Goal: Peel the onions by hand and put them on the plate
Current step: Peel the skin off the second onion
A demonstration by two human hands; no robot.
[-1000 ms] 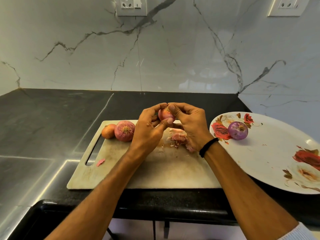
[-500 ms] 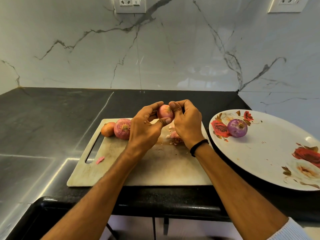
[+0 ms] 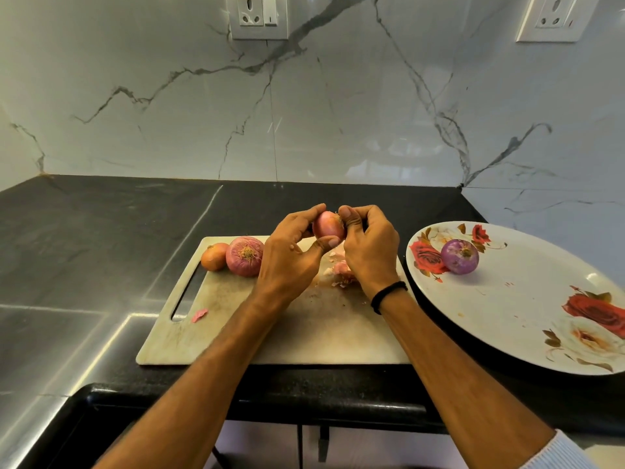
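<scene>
Holding small onion (image 3: pixel 327 228) in left hand (image 3: pixel 287 262) and right hand (image 3: pixel 370 252), peeled onion (image 3: pixel 459 257) alone on plate (image 3: pixel 524 316)

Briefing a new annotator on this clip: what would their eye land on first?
The left hand and right hand meet mid-frame above the cutting board, both pinching a small pink onion. To the right lies a large rose-patterned plate holding one peeled purple onion near its far-left edge. A large unpeeled onion and a smaller unpeeled onion sit side by side at the board's far-left corner.
</scene>
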